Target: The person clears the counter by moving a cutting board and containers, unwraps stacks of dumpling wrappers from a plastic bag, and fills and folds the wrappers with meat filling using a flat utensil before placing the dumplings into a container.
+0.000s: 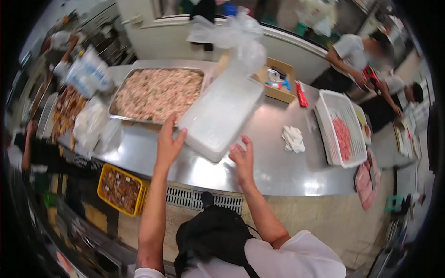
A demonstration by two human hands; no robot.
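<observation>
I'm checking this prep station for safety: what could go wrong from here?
The white plastic container lies close beside the metal tray of minced meat; a careless swing could knock the tray. The left hand and right hand are both open at its near end, so it might slip if lifted like that. Pushed back, it may bump the cardboard box.

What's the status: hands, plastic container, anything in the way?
Left hand and right hand open by near end of the plastic container, contact unclear. Container skewed to the table edge. Plastic bags bunched beyond its far end; meat tray at its left.
</observation>
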